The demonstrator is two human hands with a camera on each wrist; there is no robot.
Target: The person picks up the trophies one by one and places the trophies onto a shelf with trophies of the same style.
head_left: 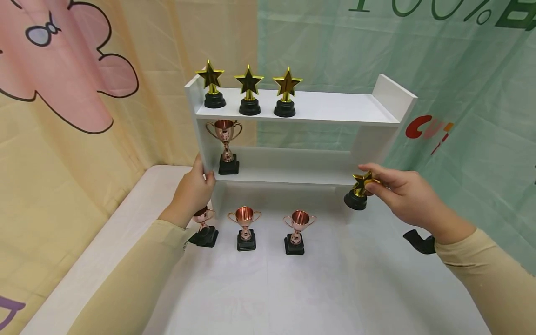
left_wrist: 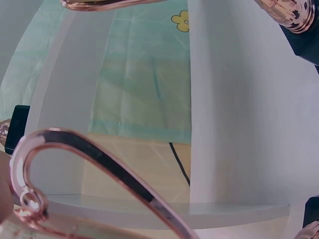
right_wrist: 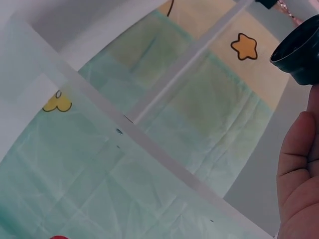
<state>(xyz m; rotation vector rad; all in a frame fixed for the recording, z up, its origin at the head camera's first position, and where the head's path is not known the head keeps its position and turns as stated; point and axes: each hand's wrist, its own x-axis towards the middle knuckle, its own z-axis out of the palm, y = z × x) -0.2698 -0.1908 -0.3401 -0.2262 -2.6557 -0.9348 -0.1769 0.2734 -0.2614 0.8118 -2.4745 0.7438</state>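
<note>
Gold star trophy [head_left: 358, 191], black-based and slightly tilted, is in the person's right hand [head_left: 404, 193], in front of the right end of the white shelf [head_left: 326, 104]; whether its base touches the shelf's board cannot be told. Thumb and fingers pinch the star, covering part of it, and the hand comes in from the right of the shelf, its forearm slanting up from below. On the shelf's other side the left hand [head_left: 192, 193] grips the left side panel, thumb at the front edge and fingers along the outer face. Its wrist and sleeve partly cover the leftmost copper cup [head_left: 207, 236] on the white table [head_left: 268, 298], in front of the shelf's left end; a copper handle [left_wrist: 99, 160] crosses the left wrist view. Two more, the middle cup [head_left: 245, 235] and the right cup [head_left: 295, 238], stand on the table before the shelf, and a fourth, the shelf cup [head_left: 226, 151], stands at the left end of its middle board. Three upright star trophies [head_left: 249, 86] stand in a row on the shelf's top board, toward its left, making four stars and four cups in view. Yellow cloth [head_left: 159, 102] and green cloth [head_left: 318, 46] hang behind the shelf.
</note>
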